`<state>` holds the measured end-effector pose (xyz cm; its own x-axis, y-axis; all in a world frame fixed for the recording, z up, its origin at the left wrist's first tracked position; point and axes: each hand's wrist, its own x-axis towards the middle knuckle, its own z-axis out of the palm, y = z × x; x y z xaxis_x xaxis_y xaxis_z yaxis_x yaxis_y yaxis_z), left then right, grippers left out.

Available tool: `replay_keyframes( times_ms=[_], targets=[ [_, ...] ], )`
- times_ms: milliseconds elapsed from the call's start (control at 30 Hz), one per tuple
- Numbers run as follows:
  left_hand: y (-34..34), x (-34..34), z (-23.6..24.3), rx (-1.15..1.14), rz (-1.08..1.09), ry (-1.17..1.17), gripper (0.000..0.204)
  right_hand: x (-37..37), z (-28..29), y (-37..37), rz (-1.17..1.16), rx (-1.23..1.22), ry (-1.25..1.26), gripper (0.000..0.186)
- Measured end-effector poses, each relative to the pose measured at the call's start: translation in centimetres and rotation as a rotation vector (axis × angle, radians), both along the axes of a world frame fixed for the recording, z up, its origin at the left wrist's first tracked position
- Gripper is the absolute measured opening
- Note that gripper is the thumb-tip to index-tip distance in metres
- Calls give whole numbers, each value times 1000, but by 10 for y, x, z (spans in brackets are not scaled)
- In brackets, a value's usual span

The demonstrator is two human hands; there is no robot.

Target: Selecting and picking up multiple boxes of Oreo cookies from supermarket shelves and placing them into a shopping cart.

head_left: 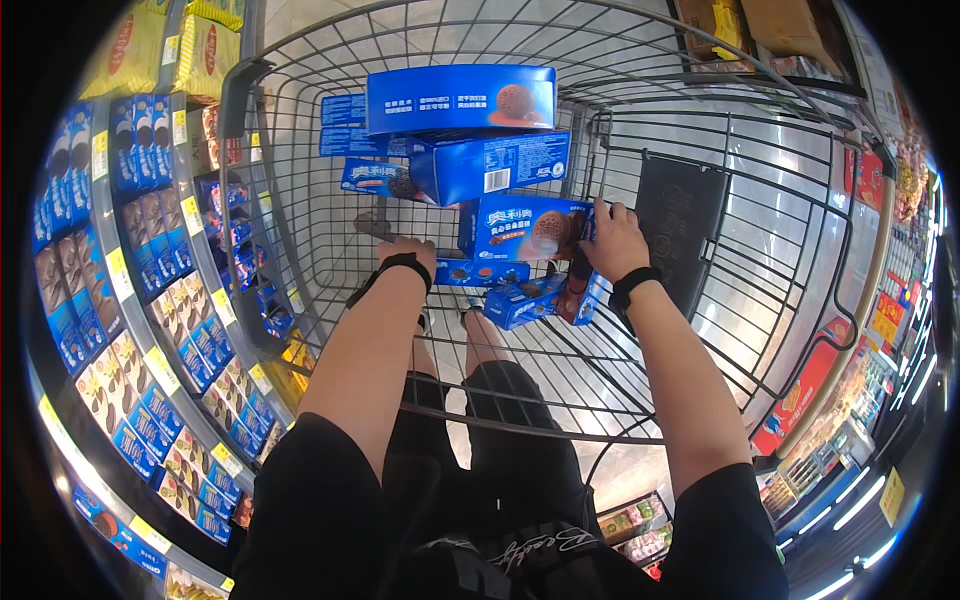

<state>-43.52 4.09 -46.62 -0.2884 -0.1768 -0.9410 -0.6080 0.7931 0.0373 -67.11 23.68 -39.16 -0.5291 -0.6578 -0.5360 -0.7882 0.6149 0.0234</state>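
Both my arms reach into a wire shopping cart holding several blue boxes of chocolate cookies. My right hand is closed on the upper end of a narrow blue cookie box, which stands tilted at the right of the pile. Beside it lies another small blue box. A larger blue box with a round brown cookie picture is just left of my right fingers. My left hand is at the left end of a slim blue box; its fingertips are hidden, so its grip is unclear.
Farther in, a big blue box rests atop another blue box, with smaller blue packs beside them. A dark panel is fixed on the cart's right. Shelves of blue packs line the left side.
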Motion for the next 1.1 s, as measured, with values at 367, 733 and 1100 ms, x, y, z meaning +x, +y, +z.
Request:
replay_keyframes(
  times_ms=[367,733,1100],
  targets=[
    [46,10,-20,30,102,43,85,15,15,-1,-66,-130,-6,52],
    [32,15,-27,244,134,123,89,30,95,-2,-200,-216,-304,56],
    [-42,32,164,244,251,377,63,47,212,40,-619,-512,-691,54]
  ],
)
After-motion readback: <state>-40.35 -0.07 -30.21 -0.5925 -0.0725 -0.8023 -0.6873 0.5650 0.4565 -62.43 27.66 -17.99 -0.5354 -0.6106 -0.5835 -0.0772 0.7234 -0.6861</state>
